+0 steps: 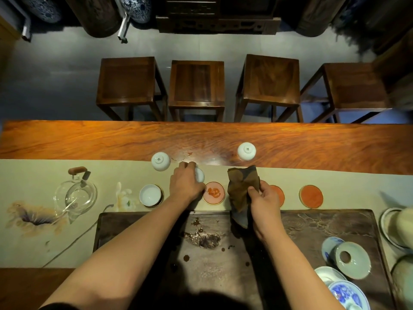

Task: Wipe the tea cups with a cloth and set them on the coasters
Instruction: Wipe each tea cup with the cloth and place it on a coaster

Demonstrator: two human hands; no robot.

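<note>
Left hand [185, 186] is closed round a white cup [199, 174], just behind the bare coaster [213, 192] at mid-worktop. Right hand [262, 198] clutches the cloth [242, 186]. Wiping is in hand; judged next: bring cup and cloth together.

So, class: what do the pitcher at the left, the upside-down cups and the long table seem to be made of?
Pitcher: clear glass, since the mat shows through it; its handle looks wooden.
Upside-down cups: glossy white glazed ceramic, likely porcelain, with a mark on the foot.
Table: polished reddish wood, swirling grain under a sheen.
</note>
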